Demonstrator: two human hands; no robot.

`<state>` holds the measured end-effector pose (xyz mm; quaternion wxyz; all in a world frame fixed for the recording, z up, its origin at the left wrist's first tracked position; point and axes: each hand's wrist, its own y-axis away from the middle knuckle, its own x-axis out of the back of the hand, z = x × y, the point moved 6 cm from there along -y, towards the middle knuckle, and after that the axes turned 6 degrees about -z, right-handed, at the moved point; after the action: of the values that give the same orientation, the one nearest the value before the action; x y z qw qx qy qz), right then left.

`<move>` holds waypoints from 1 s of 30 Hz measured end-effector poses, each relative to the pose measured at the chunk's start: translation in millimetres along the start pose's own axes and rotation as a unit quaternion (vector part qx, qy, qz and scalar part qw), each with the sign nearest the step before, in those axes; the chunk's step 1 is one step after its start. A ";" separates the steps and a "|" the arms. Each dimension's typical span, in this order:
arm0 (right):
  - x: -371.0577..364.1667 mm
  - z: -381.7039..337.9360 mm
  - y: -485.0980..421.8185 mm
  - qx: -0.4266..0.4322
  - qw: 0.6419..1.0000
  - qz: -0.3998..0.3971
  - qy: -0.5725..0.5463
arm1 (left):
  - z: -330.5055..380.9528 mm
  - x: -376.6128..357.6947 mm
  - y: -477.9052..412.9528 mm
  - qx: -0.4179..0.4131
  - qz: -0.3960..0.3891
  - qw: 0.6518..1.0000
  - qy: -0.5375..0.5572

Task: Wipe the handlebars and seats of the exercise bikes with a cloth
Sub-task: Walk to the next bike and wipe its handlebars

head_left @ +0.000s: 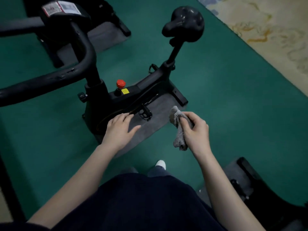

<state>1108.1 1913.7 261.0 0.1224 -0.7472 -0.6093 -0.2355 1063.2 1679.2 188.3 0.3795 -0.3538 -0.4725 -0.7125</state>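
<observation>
Dim green floor (233,100) here. Our right hand (195,130) grips the wadded cloth (178,129), left hand (119,129) open, empty; wadded, we'd probably miss patches on the bike seat (183,22).

The middle of the grey cloth (179,139) is hidden inside the curled fingers (193,116) of the right hand (195,130); only its ends show. Beyond the fingertips of the left hand (120,129) the handlebar (50,77) runs off the left edge, and the white label (61,8) farther on is blurred past reading. The yellow sticker (125,91) ahead of those fingertips is too small to read. Behind the right fingers, another bike's base (266,189) is cut off.
</observation>
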 end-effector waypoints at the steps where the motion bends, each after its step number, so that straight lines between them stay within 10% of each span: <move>1: 6.8 3.1 -7.0 0.005 1.000 -0.009 -0.001 | 7.1 -0.2 -0.3 0.011 0.009 1.000 0.006; 30: -75.1 -55.3 -193.3 0.122 0.967 -0.223 -0.007 | -41.8 10.0 -36.0 0.245 0.049 0.960 0.123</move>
<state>898.8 1867.6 250.8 0.1531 -0.5735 -0.7855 -0.1752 1021.0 1647.3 169.7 0.5444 -0.1824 -0.5646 -0.5930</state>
